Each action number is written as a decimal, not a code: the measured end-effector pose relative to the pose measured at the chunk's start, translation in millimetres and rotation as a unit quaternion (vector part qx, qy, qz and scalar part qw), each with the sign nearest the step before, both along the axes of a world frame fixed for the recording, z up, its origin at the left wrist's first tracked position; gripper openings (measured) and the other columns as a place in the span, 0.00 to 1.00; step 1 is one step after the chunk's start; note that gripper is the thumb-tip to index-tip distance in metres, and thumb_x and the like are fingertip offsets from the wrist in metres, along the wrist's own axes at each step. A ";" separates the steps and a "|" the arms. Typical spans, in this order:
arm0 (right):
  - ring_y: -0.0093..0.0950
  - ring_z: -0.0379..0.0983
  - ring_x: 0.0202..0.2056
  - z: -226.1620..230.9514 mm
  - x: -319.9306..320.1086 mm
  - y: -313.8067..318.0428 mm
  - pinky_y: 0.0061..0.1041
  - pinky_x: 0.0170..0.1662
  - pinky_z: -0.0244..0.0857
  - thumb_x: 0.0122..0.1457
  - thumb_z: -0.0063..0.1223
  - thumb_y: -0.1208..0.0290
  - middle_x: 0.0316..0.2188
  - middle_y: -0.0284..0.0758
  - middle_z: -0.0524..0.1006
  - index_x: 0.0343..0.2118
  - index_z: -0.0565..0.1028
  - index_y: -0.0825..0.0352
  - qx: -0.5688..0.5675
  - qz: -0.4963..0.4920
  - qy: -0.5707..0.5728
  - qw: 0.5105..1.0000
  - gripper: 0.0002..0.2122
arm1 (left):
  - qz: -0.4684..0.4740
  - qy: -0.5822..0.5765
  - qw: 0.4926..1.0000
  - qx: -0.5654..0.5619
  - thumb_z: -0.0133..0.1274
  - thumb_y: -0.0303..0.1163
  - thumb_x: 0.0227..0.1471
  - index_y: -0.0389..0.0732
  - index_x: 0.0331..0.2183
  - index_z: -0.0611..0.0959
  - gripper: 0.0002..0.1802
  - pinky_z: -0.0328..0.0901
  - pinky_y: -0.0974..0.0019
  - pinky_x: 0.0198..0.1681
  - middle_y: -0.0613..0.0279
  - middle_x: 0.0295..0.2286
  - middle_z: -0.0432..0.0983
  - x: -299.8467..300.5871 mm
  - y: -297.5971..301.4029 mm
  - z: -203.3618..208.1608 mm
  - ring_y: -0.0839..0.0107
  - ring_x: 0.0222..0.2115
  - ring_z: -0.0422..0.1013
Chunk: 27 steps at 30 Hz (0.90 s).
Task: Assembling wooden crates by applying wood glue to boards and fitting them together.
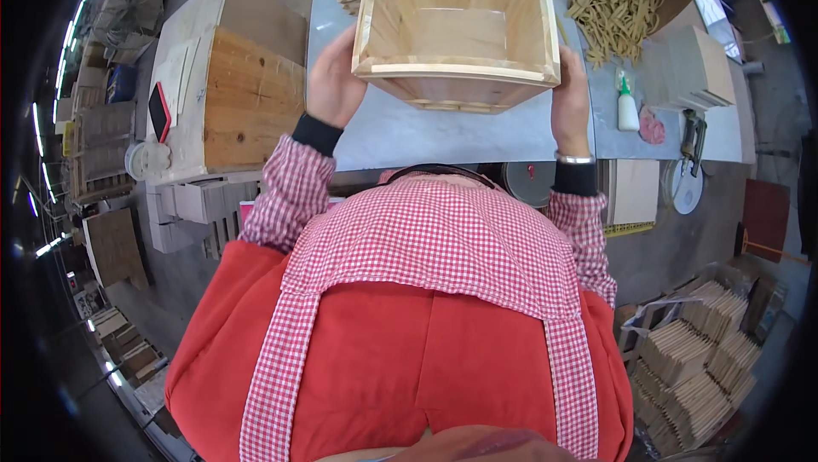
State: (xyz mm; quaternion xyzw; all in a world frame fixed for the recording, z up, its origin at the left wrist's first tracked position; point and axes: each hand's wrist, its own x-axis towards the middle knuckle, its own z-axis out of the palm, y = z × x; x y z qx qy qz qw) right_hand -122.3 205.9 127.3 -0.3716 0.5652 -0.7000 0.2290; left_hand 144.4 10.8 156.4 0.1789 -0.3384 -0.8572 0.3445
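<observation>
Across the far middle stretches a pale blue table (460,142), and at its centre is the wooden box (460,36), its open side facing near. At far right lies a heap of tan strips (618,2). The left hand (334,78) clasps the box's left wall, the right hand (573,100) its right wall (the fingertips are partly hidden). Farther right is a white bottle (628,111), just beside a crumpled pink cloth (652,125).
</observation>
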 end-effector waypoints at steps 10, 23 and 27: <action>0.32 0.68 0.47 20.5 31.2 6.2 0.29 0.53 0.58 0.59 0.47 0.68 0.46 0.45 0.72 0.52 0.66 0.76 0.026 -0.035 -0.021 0.999 0.21 | -0.086 -0.162 0.973 -0.137 0.46 0.35 0.55 0.32 0.58 0.57 0.33 0.51 0.56 0.61 0.49 0.56 0.59 13.0 16.2 38.8 0.58 0.57 0.57; 0.29 0.73 0.36 24.3 -50.4 -22.1 0.28 0.42 0.66 0.56 0.55 0.65 0.38 0.42 0.75 0.44 0.71 0.72 0.028 0.047 -0.046 0.997 0.18 | -0.036 -0.267 0.963 0.032 0.50 0.44 0.57 0.34 0.54 0.66 0.30 0.59 0.62 0.56 0.51 0.51 0.67 -31.6 -62.6 79.5 0.63 0.51 0.64; 0.25 0.73 0.25 24.5 -100.0 -112.9 0.24 0.31 0.66 0.55 0.57 0.62 0.21 0.36 0.76 0.27 0.74 0.71 0.014 -0.045 -0.037 0.998 0.13 | 0.022 -0.318 0.947 0.040 0.50 0.42 0.58 0.35 0.50 0.71 0.24 0.63 0.64 0.50 0.55 0.45 0.72 -75.8 -128.9 71.1 0.67 0.46 0.68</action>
